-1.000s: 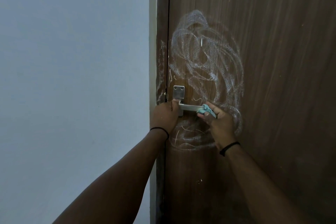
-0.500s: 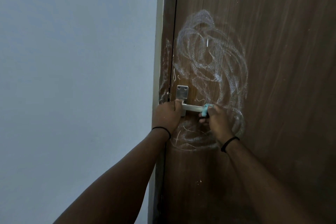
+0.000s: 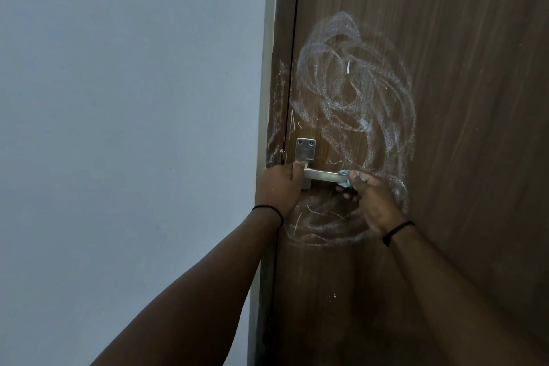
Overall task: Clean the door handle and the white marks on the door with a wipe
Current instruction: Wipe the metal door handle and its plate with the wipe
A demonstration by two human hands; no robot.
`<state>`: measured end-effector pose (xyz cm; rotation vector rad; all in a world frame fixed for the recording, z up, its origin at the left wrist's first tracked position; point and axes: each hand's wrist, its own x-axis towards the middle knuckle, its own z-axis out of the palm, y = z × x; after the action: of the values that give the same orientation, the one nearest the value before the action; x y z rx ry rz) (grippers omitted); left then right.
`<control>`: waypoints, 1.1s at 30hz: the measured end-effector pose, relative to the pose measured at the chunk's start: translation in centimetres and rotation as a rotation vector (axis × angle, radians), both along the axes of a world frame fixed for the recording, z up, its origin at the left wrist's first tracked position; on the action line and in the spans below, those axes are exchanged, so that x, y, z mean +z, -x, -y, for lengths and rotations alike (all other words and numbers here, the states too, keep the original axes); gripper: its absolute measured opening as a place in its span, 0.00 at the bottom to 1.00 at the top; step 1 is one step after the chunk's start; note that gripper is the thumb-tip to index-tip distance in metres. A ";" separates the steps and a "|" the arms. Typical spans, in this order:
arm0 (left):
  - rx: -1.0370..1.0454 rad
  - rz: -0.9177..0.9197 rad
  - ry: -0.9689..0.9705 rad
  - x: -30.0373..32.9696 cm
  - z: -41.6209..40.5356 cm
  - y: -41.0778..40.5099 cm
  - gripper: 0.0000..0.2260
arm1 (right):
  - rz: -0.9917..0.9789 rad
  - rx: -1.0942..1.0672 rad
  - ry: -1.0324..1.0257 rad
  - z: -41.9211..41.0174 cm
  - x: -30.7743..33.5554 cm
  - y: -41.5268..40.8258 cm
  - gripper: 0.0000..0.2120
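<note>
A brown wooden door (image 3: 460, 98) carries white chalky scribbles (image 3: 353, 92) above its handle and more below it. The silver lever handle (image 3: 323, 176) juts right from a square metal plate (image 3: 306, 149). My left hand (image 3: 277, 187) presses against the door edge at the plate's lower corner, thumb on the handle's root. My right hand (image 3: 371, 199) pinches a small light-blue wipe (image 3: 344, 178) against the free end of the lever, fingers wrapped around it from below.
A pale grey-blue wall (image 3: 133, 128) fills the left half of the view. The dark door frame (image 3: 277, 38) runs vertically between wall and door and has white smears on it. Small white specks sit lower on the door.
The wipe in my right hand has shifted slightly along the end of the lever. My left hand stays in place. The camera has drifted a little left, so the door sits further right.
</note>
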<state>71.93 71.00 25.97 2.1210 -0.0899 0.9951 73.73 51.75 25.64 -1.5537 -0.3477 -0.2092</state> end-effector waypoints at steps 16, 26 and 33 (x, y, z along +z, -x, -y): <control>0.002 -0.014 0.034 0.2 0.3 0.4 0.22 | -0.282 0.069 -0.224 0.6 2.3 -1.2 0.08; 0.011 -0.006 0.021 0.2 0.5 0.5 0.21 | 0.207 -0.007 0.792 -2.7 6.0 -0.2 0.10; 0.000 0.007 0.061 0.2 0.5 0.7 0.20 | 0.376 -0.222 1.060 -6.4 6.1 -0.1 0.12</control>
<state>71.25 70.53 26.21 2.0621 -0.0624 0.9926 73.79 58.11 31.75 -2.6119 -0.6389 -0.5531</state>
